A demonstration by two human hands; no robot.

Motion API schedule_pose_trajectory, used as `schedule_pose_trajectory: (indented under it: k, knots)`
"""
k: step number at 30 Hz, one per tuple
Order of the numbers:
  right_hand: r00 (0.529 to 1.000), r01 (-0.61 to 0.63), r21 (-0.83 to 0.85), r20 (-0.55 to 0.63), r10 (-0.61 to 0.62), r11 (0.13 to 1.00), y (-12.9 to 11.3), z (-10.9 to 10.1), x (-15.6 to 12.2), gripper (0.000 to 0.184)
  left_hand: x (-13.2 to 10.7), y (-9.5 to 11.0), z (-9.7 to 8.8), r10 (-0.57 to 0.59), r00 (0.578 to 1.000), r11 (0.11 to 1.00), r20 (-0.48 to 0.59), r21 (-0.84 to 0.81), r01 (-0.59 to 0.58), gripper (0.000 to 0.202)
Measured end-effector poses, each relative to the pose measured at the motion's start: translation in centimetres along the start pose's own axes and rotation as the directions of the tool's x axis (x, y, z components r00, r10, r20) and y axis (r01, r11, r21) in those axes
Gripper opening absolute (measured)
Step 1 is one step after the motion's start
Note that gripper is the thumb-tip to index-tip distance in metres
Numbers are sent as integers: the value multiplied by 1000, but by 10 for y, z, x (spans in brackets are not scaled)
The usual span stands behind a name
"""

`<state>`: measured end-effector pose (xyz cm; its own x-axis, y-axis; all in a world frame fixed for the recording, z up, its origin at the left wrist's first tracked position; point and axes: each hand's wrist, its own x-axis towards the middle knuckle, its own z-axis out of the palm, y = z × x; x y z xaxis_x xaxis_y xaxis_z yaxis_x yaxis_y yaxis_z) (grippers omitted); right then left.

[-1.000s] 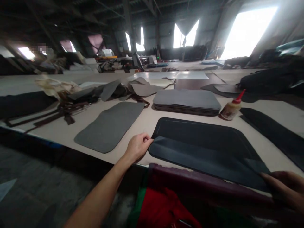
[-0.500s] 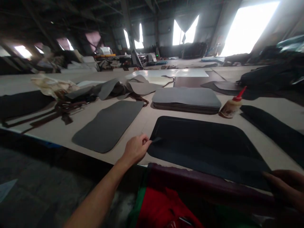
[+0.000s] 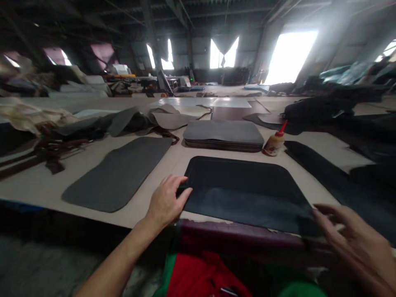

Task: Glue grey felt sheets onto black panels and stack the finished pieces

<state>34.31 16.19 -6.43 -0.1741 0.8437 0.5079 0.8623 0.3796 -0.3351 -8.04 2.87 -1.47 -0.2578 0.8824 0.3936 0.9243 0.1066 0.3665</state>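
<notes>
A black leather-like panel with rounded corners lies flat at the table's near edge. At its left edge is my left hand, thumb and fingers apart around the border without a pinch. My right hand is at the panel's near right corner, fingers stretched out and fingertips close to or touching the edge; nothing shows in its grasp. Behind the panel sits a stack of grey rounded sheets. A glue bottle with a red nozzle stands to the right of that stack.
To the left, a single grey sheet lies flat. Dark strips and crumpled grey scraps lie beyond it. Black material spreads over the right side of the table. Dark maroon material hangs at the front edge.
My left hand has opened from its pinch on the panel's left edge. My right hand's fingers now show more fully at the right corner. The view has turned to the right.
</notes>
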Motion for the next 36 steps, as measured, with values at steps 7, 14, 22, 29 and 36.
schedule_pose_trajectory:
  k: [7,14,22,29,36]
  knots:
    - [753,530,109,396,-526,841,-132,35,-15,60,-5,87,39,480,734,868,479,-141,-476,87]
    - [823,437,-101,445,-352,894,-89,22,-27,83,-11,40,36,367,770,888,522,50,-458,91]
    - [958,133,-135,273,-92,982,10,5,-24,90,-19,-78,20,384,851,877,359,146,-458,67]
    - [953,-277,392,232,197,877,-10,12,103,72,-15,-88,18,470,868,861,160,132,-490,53]
    - [953,-302,521,150,263,798,-31,99,217,78,-24,-93,21,480,863,824,159,255,-505,60]
